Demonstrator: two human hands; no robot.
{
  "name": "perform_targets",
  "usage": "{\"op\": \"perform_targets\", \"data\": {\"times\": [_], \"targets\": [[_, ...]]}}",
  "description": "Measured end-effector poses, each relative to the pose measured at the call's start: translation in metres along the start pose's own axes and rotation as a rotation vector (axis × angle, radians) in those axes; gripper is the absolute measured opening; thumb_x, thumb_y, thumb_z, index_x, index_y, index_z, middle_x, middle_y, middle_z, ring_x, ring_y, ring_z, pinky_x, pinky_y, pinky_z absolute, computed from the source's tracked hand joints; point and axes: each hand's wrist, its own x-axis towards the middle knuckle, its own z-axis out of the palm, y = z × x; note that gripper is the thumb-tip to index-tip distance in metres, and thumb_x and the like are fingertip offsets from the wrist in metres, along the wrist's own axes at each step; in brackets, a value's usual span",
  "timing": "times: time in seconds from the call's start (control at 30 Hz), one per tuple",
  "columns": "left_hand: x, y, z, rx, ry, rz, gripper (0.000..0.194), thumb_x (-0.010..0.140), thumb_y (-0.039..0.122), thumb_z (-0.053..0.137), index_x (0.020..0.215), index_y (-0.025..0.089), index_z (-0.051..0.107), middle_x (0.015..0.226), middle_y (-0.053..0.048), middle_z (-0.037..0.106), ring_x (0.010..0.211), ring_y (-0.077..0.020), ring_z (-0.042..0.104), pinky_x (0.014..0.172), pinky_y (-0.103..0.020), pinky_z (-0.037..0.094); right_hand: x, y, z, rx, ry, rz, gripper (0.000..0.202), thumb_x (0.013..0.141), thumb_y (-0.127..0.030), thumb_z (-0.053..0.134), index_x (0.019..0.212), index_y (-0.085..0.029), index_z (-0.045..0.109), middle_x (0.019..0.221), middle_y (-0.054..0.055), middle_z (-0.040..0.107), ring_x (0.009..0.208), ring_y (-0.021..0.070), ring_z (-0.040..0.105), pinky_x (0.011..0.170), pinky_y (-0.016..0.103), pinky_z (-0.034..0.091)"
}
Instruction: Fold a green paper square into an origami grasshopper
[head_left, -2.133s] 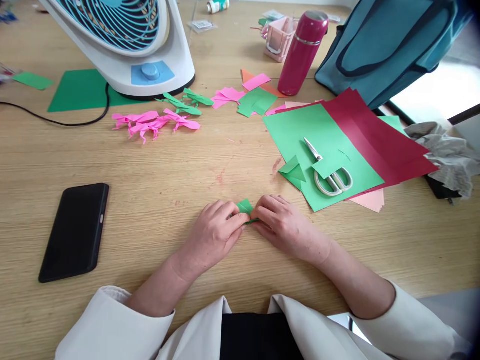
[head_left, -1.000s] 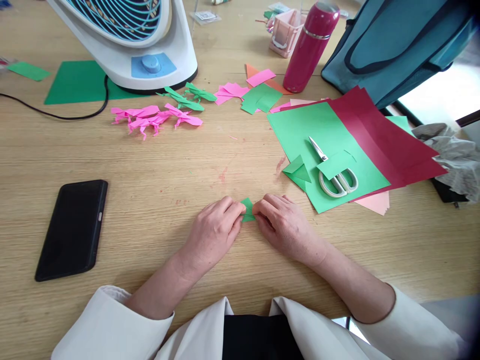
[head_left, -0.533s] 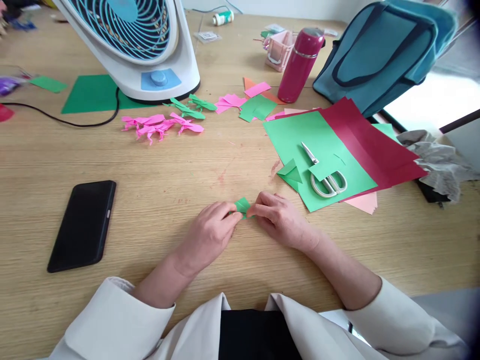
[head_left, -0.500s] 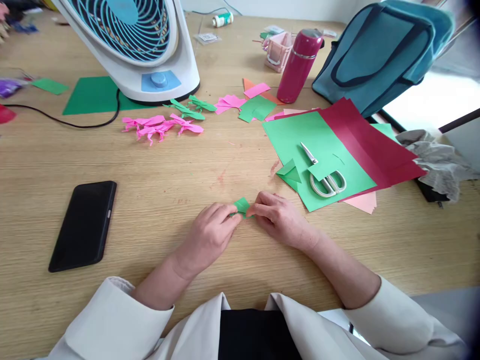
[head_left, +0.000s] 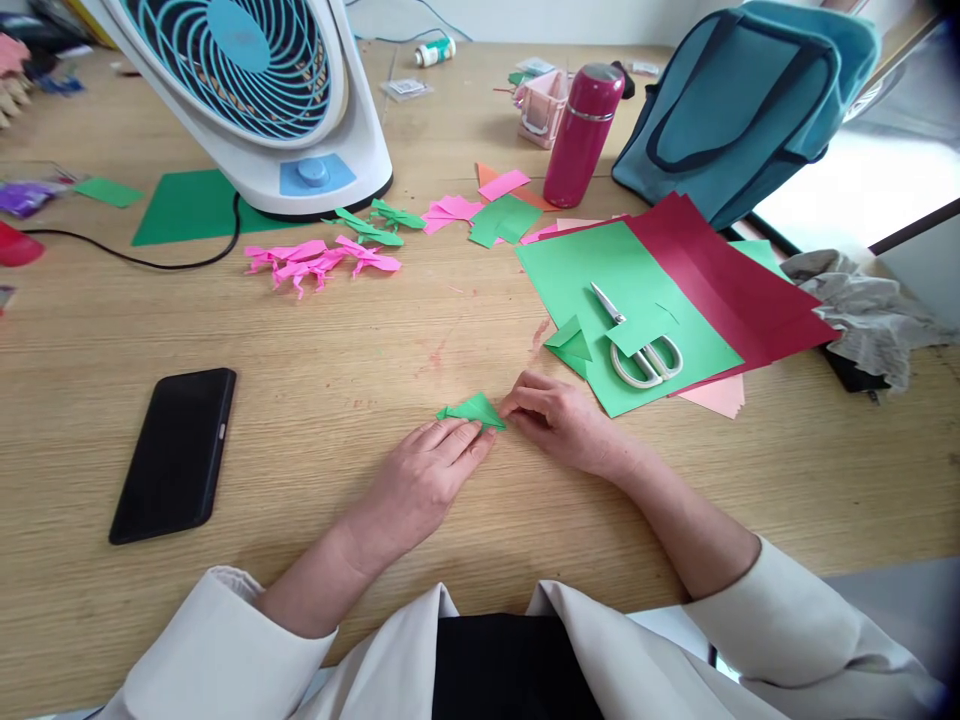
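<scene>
The small folded green paper (head_left: pixel 477 409) lies on the counter (head_left: pixel 315 340) — the left hand's (head_left: pixel 424 468) grip pressing it flat, the right hand's (head_left: pixel 561 420) fingertips pinched closed at its right tip.

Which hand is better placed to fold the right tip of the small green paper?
Probably the right hand, its fingers at that tip; the left hand lies on the green paper.

Fan (head_left: pixel 240 35) is running off the top edge on my feed. Left hand (head_left: pixel 424 470) is covering the lower part of the folded green paper (head_left: pixel 476 408). Small paper piece is hiding part of the scissors (head_left: pixel 616 312). Purple item (head_left: pixel 24 198) is getting cut at left.
</scene>
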Motion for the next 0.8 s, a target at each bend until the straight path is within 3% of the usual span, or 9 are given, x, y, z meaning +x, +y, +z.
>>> {"op": "perform_targets", "data": {"times": [0.33, 0.57, 0.7, 0.8], "targets": [[0.0037, 0.0036, -0.0046, 0.050, -0.107, -0.016, 0.045, 0.091, 0.005, 0.046, 0.135, 0.011, 0.053, 0.117, -0.012, 0.064, 0.108, -0.0254, 0.056, 0.093, -0.041, 0.051, -0.0006, 0.0029, 0.0010, -0.003, 0.005, -0.014, 0.016, 0.090, -0.008, 0.053, 0.089, -0.017, 0.066, 0.086, 0.003, 0.057, 0.074, 0.0125, 0.056, 0.067, 0.023, 0.042], [0.0058, 0.0089, -0.0046, 0.097, -0.185, -0.077, 0.051, 0.090, 0.004, 0.045, 0.138, 0.019, 0.050, 0.116, -0.010, 0.063, 0.102, -0.0239, 0.056, 0.090, -0.041, 0.050, -0.0010, 0.0039, 0.0025, -0.020, 0.009, -0.007, 0.015, 0.089, -0.009, 0.054, 0.089, -0.017, 0.066, 0.085, 0.003, 0.057, 0.072, 0.0120, 0.055, 0.066, 0.023, 0.040], [0.0038, 0.0079, -0.0014, 0.079, -0.153, -0.081, 0.049, 0.090, 0.004, 0.045, 0.137, 0.018, 0.051, 0.118, -0.010, 0.063, 0.104, -0.0245, 0.056, 0.091, -0.041, 0.050, -0.0005, 0.0002, 0.0013, -0.014, -0.008, -0.001, 0.013, 0.090, -0.010, 0.055, 0.089, -0.017, 0.066, 0.084, 0.002, 0.056, 0.070, 0.0116, 0.053, 0.063, 0.023, 0.039], [0.0005, 0.0054, 0.0000, 0.042, -0.093, -0.037, 0.046, 0.091, 0.004, 0.044, 0.136, 0.012, 0.052, 0.124, -0.012, 0.063, 0.111, -0.0259, 0.054, 0.096, -0.041, 0.050, -0.0003, -0.0022, 0.0005, -0.022, -0.028, 0.000, 0.013, 0.089, -0.009, 0.055, 0.091, -0.017, 0.065, 0.084, 0.002, 0.055, 0.069, 0.0113, 0.052, 0.063, 0.022, 0.038]]}}
